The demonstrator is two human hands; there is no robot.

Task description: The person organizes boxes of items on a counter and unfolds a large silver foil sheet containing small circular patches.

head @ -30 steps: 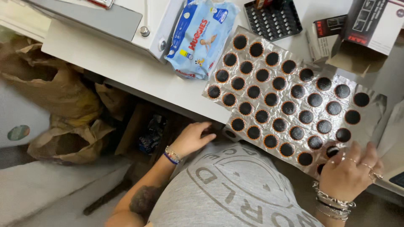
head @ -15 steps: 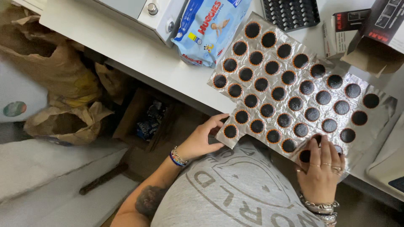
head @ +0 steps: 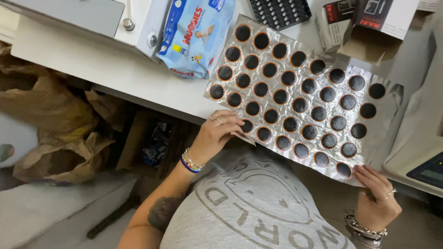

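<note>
At the near edge of the white desk (head: 115,69), a large silver foil sheet (head: 392,99) lies flat and skewed, its near border overhanging the desk toward the person's lap. Rows of round black patches (head: 281,97) with thin orange rims cover the sheet; the far right strip of foil is bare and creased.

Left hand (head: 217,133): fingers curled and pinched on the sheet's near left edge, thumb under, fingertips on top beside the lowest patches. Ring on one finger, beaded bracelets at the wrist.

Right hand (head: 376,200): fingers closed over the sheet's near right corner, just below the last patch. Ring and metal bracelets visible.

Surroundings: a pale blue soft pack of wipes (head: 196,34) touches the sheet's far left side. A black gridded tray (head: 279,11) sits beyond the sheet. An open cardboard box (head: 364,27) stands at the far right. Crumpled brown paper bags (head: 50,124) lie under the desk at left.
</note>
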